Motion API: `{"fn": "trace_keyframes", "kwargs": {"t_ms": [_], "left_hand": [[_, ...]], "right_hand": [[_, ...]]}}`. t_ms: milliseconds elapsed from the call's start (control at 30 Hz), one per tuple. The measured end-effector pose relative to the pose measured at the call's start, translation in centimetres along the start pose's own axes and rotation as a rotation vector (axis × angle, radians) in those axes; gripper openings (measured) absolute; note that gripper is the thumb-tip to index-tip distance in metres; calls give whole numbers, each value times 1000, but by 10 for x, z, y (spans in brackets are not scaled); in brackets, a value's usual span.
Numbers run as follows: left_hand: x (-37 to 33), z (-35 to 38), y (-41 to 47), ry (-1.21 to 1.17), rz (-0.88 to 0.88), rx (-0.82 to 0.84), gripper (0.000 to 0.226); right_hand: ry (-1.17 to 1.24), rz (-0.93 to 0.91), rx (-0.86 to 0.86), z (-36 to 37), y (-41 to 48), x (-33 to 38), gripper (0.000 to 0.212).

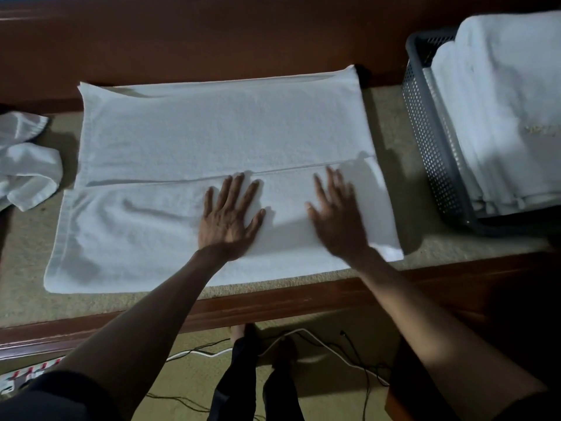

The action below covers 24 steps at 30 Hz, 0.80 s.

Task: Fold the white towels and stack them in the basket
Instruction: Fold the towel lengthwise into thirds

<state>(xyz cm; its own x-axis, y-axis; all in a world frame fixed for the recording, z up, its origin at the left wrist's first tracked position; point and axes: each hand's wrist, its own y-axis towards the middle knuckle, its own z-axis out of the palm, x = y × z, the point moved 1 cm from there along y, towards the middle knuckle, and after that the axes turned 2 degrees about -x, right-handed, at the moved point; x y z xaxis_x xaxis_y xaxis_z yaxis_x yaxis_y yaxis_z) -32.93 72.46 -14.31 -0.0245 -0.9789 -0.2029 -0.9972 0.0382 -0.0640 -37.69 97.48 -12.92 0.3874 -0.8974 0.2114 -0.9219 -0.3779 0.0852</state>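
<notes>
Cables (317,340) trail across the floor by the person's feet. On the table (27,287), the left hand (229,215) presses flat on the white towel (197,132), fingers spread; the right hand (337,218) lies beside it, blurred, fingers straight and apart. Farther right, folded towels (501,117) fill the grey basket (425,138); a crumpled towel (27,168) lies left.
</notes>
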Motion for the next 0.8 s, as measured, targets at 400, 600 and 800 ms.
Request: {"fn": "trace_keyframes", "kwargs": {"t_ms": [400,600,800], "left_hand": [[2,0,-1,13,-5,-19,65],[4,1,-2,2,-2,6,65],[13,-2,-38,-137,-104,-64,60]], "right_hand": [[-52,101,144,-15,-41,-85,68],[221,136,-108,-3,-5,14,60],[360,117,-169,41,25,95,52]]}}
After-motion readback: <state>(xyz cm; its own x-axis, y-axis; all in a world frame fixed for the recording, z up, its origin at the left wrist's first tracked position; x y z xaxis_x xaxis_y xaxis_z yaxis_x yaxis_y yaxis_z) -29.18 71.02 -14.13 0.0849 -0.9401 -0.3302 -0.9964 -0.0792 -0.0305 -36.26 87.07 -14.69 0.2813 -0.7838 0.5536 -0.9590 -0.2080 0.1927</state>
